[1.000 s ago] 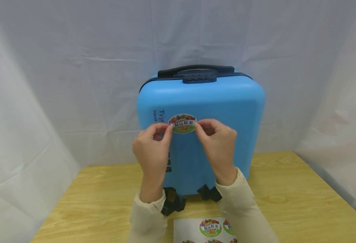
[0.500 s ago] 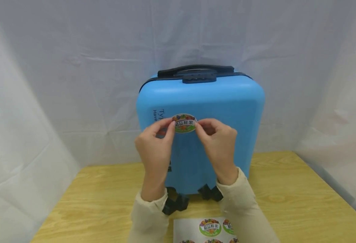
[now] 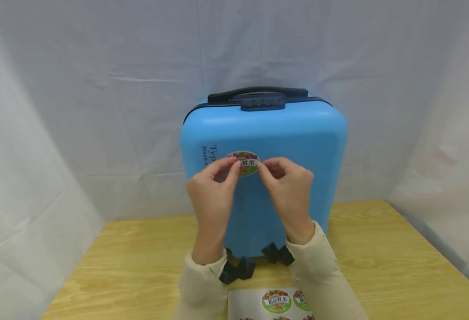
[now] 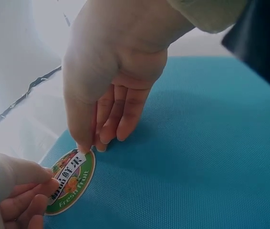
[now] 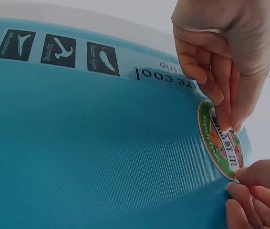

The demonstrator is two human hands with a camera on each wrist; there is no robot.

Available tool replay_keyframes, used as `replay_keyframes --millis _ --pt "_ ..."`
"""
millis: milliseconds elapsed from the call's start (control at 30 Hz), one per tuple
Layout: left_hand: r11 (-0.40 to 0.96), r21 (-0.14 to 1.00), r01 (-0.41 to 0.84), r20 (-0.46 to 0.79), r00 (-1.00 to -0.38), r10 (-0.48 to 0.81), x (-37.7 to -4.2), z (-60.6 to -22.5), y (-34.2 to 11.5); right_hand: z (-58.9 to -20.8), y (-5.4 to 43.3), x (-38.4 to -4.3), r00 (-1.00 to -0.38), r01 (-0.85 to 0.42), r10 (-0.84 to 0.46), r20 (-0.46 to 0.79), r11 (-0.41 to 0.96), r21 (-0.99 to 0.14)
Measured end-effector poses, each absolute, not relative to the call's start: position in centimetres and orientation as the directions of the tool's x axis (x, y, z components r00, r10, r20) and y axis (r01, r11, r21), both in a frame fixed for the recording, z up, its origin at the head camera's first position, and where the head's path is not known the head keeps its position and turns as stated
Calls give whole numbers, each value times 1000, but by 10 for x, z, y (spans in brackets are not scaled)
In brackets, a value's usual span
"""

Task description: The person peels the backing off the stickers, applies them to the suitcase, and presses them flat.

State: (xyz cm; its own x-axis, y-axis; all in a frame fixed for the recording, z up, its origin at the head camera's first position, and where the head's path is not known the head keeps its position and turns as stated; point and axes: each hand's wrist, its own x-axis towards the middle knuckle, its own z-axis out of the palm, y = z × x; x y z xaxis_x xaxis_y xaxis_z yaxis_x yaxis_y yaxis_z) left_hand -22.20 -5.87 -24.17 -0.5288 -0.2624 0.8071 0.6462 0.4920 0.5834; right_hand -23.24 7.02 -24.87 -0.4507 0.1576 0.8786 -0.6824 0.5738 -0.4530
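Note:
An oval fruit sticker (image 3: pixel 249 170) with a green rim and white text band lies against the front of an upright blue suitcase (image 3: pixel 302 142). My left hand (image 3: pixel 214 191) has thumb and index fingertips together over the sticker's left half, hiding part of its text. At the right end, my right hand (image 3: pixel 290 189) pinches the edge between thumb and index finger. Seen from the right wrist, the sticker (image 5: pixel 214 143) sits close along the ribbed shell, with left fingertips on its face. In the left wrist view, right-hand fingertips (image 4: pixel 83 149) meet its upper end.
A white sheet (image 3: pixel 242 302) bearing several similar stickers lies on the wooden table (image 3: pixel 130 266) at the front. The suitcase has a black handle (image 3: pixel 258 91) and combination lock on top, and printed labels (image 5: pixel 58 51) on its shell. White cloth (image 3: pixel 98 111) hangs behind.
My left hand has slid rightward from the sticker's left edge over its face, uncovering the left rim behind the fingers. The right hand and suitcase stay nearly in place.

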Motion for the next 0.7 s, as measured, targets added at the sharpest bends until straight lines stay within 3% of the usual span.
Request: replay_keyframes --millis 467,700 --pt "405 653 640 748 -627 -215 -224 -243 -46 -258 92 -226 -470 -689 150 870 554 -467" --pt "345 694 632 707 -689 -161 -225 -245 -43 -268 103 -217 -542 -675 115 833 531 -512"
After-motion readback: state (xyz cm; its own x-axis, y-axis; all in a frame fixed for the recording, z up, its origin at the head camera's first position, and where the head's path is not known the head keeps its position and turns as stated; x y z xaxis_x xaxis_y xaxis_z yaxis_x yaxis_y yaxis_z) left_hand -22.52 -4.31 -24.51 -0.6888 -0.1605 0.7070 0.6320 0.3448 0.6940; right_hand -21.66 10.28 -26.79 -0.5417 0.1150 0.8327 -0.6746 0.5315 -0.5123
